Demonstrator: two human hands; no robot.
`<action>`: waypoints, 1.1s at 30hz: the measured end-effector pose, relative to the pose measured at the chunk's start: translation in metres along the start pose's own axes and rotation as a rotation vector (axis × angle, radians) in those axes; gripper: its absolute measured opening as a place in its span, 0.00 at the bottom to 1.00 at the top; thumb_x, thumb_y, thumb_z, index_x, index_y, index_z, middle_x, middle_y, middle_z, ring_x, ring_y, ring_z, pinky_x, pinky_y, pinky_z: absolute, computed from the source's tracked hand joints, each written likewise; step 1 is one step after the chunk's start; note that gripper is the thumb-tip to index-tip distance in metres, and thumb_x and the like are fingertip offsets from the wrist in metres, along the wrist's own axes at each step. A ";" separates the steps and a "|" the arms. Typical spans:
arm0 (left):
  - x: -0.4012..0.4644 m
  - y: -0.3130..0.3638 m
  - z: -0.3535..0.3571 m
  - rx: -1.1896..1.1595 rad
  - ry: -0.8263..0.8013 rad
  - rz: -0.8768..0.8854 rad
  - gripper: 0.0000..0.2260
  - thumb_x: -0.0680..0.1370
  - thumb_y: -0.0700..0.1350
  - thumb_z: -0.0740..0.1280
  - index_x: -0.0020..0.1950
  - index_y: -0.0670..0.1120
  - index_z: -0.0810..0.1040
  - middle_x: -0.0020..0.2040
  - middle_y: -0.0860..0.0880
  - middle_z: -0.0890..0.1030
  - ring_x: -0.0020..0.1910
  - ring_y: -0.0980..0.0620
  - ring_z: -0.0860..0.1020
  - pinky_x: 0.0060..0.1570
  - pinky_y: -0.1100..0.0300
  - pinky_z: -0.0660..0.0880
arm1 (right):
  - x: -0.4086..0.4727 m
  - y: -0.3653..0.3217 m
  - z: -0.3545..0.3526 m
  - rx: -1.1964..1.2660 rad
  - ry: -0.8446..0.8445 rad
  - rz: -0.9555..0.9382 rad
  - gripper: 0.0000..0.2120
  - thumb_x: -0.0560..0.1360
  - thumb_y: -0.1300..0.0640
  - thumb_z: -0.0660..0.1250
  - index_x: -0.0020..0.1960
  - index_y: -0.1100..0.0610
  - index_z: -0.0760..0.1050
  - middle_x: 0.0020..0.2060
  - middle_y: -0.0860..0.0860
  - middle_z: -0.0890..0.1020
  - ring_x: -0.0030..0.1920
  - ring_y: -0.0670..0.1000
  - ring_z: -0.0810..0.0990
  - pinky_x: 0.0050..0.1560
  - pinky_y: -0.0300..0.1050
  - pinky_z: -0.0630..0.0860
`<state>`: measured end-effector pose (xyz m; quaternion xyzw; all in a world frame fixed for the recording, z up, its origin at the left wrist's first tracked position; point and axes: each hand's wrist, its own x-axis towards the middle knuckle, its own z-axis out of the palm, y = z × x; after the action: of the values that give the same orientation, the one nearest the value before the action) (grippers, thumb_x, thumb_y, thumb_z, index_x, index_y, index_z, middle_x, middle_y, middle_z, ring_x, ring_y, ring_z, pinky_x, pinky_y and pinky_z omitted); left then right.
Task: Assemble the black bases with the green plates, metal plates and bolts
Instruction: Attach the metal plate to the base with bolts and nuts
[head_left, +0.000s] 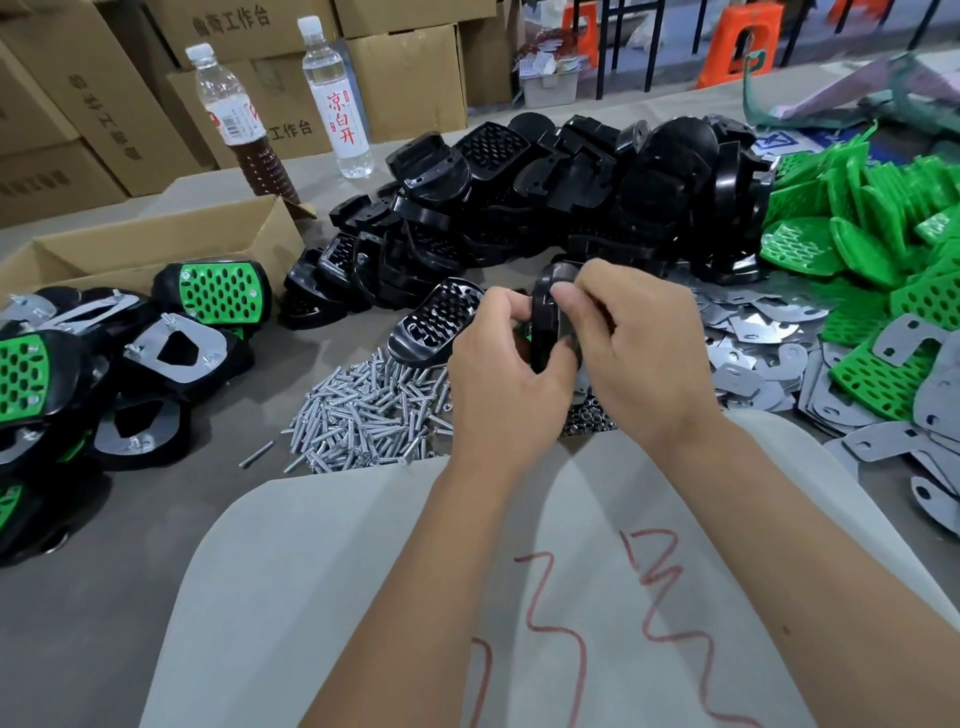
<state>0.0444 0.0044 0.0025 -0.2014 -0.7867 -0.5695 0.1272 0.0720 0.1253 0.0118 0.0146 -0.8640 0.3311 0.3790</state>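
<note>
Two hands, left (496, 364) and right (631, 343), close their grip around one upright black base (545, 317) between them.

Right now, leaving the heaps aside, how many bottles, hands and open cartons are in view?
Bottles: 2
Hands: 2 (left hand, right hand, both gripping a base)
Open carton: 1
Total: 5

Between the curled fingers (566, 299) stands a glossy black base (545, 322), a sliver of green showing at its lower edge. Left of the fingers lie silver-grey bolts (363, 410) and finished black pieces (218, 293) faced in bright green dotted with dark oval holes. Right of them spread dull grey metal plates (753, 332) and green plates (872, 218) with the same perforated pattern.
</note>
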 end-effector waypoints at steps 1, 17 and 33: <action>0.000 0.000 0.000 0.006 0.001 -0.001 0.09 0.75 0.45 0.73 0.49 0.45 0.75 0.40 0.51 0.82 0.40 0.46 0.81 0.42 0.41 0.77 | 0.001 -0.001 -0.001 -0.029 0.017 -0.002 0.22 0.85 0.53 0.63 0.35 0.44 0.58 0.27 0.42 0.65 0.30 0.44 0.67 0.34 0.48 0.63; 0.001 0.001 0.000 -0.023 0.013 -0.052 0.09 0.76 0.45 0.74 0.49 0.45 0.75 0.40 0.50 0.81 0.40 0.45 0.80 0.44 0.40 0.78 | -0.002 0.000 0.004 -0.174 0.023 0.013 0.15 0.85 0.52 0.58 0.42 0.56 0.68 0.43 0.50 0.70 0.43 0.52 0.69 0.37 0.49 0.66; 0.002 0.000 0.000 -0.022 0.007 -0.066 0.09 0.75 0.44 0.74 0.49 0.45 0.75 0.41 0.50 0.82 0.41 0.45 0.81 0.44 0.40 0.78 | -0.001 0.005 0.003 -0.158 0.070 -0.021 0.15 0.85 0.51 0.59 0.41 0.55 0.69 0.44 0.52 0.71 0.47 0.53 0.68 0.44 0.46 0.65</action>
<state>0.0428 0.0044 0.0035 -0.1747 -0.7861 -0.5828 0.1088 0.0692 0.1272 0.0064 -0.0178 -0.8733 0.2584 0.4126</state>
